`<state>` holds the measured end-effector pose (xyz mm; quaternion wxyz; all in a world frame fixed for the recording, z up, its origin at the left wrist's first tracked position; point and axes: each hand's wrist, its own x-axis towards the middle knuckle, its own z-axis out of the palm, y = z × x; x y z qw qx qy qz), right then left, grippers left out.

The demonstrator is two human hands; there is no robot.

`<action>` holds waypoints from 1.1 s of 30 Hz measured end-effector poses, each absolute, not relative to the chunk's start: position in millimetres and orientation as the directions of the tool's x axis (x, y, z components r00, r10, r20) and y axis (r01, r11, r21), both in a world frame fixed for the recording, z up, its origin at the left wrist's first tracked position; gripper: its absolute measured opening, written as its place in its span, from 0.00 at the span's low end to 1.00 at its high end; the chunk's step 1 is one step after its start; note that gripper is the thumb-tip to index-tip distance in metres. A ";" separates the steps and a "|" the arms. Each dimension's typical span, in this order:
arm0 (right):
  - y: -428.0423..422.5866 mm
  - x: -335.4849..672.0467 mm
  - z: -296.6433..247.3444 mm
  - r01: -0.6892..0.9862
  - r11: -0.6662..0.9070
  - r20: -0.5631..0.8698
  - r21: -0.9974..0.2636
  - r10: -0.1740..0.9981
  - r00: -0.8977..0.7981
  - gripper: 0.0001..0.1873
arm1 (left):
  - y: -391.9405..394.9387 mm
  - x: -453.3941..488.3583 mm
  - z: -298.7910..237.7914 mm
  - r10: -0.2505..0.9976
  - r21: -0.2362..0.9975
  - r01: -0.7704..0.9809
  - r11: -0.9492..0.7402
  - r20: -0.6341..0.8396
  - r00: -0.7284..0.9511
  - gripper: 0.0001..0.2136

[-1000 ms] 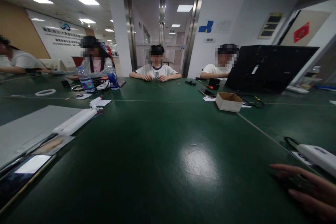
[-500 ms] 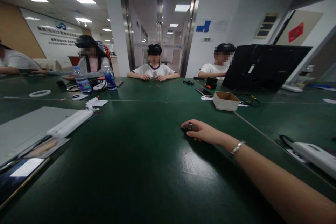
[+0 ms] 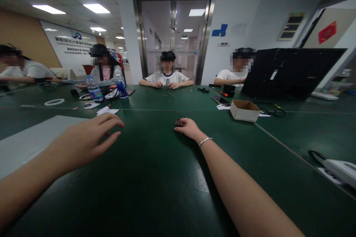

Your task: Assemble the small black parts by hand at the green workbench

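The fingers of my right hand (image 3: 190,129) are closed round a small dark part with a short round metal neck (image 3: 178,121). It sits upright at the tabletop, near the middle of the green table (image 3: 155,177). My left hand (image 3: 89,137) hangs over the left side with its thumb and fingers apart and nothing between them. Beneath and behind that hand lies a flat light-grey panel (image 3: 30,133), partly covered by the forearm. The lower body of the small part is mostly hidden by my right fingers.
An open cardboard box (image 3: 243,113) stands to the right, before a black monitor (image 3: 286,74). A phone (image 3: 219,99) lies beside it. Two bottles (image 3: 94,89), a white ring (image 3: 54,102) and papers are at the left. A white device (image 3: 340,170) is far right. Several people sit opposite.
My left hand has come into view from the left. My right hand has moved left and farther away, with the small dark part. The view has shifted slightly.
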<state>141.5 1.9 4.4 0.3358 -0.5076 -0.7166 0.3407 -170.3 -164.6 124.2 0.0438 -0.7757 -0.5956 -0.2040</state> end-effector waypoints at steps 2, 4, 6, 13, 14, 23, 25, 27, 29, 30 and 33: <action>1.6 143.5 -0.5 0.503 0.277 0.159 -0.819 0.951 -0.265 0.07 | -120.4 -142.2 126.8 0.904 0.100 0.920 -0.379 0.250 0.346 0.14; 1.6 145.0 -3.1 0.528 0.309 0.192 -0.791 0.945 -0.266 0.08 | -80.2 -111.8 120.9 0.885 0.132 0.887 -0.442 0.224 0.408 0.13; 1.7 144.7 -3.5 0.556 0.347 0.239 -0.755 0.936 -0.259 0.09 | -49.7 -80.0 106.9 0.853 0.189 0.846 -0.498 0.282 0.439 0.13; 1.9 138.1 -0.7 0.580 0.406 0.344 -0.706 0.913 -0.220 0.06 | -18.0 -7.9 34.6 0.810 0.487 0.663 -0.568 0.473 0.347 0.14; 2.2 137.8 -1.0 0.574 0.418 0.357 -0.704 0.907 -0.222 0.05 | -17.4 -7.1 26.4 0.811 0.519 0.636 -0.570 0.478 0.337 0.14; -2.6 136.6 1.9 0.561 0.408 0.371 -0.721 0.910 -0.185 0.05 | -3.6 -24.5 2.0 0.873 0.778 0.401 -0.484 0.400 0.279 0.11; -6.0 137.3 4.8 0.495 0.348 0.308 -0.796 0.937 -0.163 0.05 | -2.2 -24.7 0.9 0.894 0.809 0.387 -0.443 0.367 0.256 0.10; -7.6 138.7 7.2 0.419 0.289 0.244 -0.861 0.957 -0.160 0.06 | -1.1 -24.9 -0.7 0.907 0.827 0.377 -0.416 0.347 0.240 0.11; -6.6 140.4 8.4 0.306 0.251 0.203 -0.918 0.963 -0.179 0.08 | 0.5 -25.5 -2.6 0.916 0.841 0.368 -0.397 0.337 0.218 0.11; -5.3 141.4 8.5 0.235 0.231 0.187 -0.944 0.963 -0.193 0.09 | 1.4 -25.9 -3.6 0.921 0.851 0.356 -0.386 0.332 0.206 0.11; -0.3 144.1 7.6 0.047 0.174 0.160 -0.984 0.963 -0.216 0.08 | 4.0 -26.7 -5.9 0.932 0.888 0.295 -0.353 0.308 0.191 0.11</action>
